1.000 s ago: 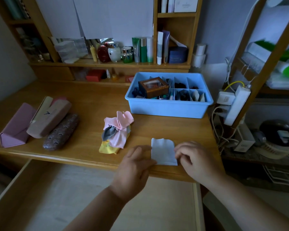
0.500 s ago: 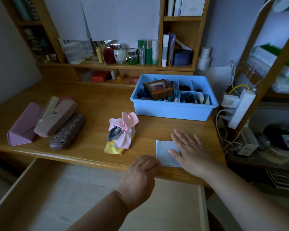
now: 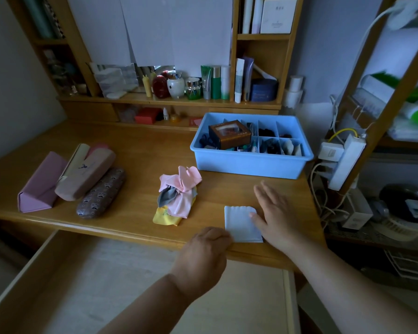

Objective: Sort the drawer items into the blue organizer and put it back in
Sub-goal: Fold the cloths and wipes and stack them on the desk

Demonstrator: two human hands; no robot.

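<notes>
Drawer [image 3: 87, 285] stands pulled out and open at the near edge, just under the desk [image 3: 140, 150]. Above it, the left hand [image 3: 203, 251] sits at the desk's front lip with fingers curled down at the near left corner of the folded white cloth [image 3: 241, 224]; whether it pinches the cloth, I cannot tell. The right hand [image 3: 274, 213] now lies flat with fingers straight and spread, pressing the right side of the cloth. 1 second ago both hands were bent over this cloth as if folding it, so the fold looks finished and the hand is smoothing it.

To the left lies a bundle of pink, grey and yellow cloths [image 3: 177, 195], not sorted yet. Further left, 3 glasses cases [image 3: 82, 179] lie side by side, untouched since before. Far right, the blue organizer [image 3: 251, 162] stands on the desk, with a brown box [image 3: 229, 135] and small items in its compartments. I judge the white cloth goes there next, and the task is about half done.
</notes>
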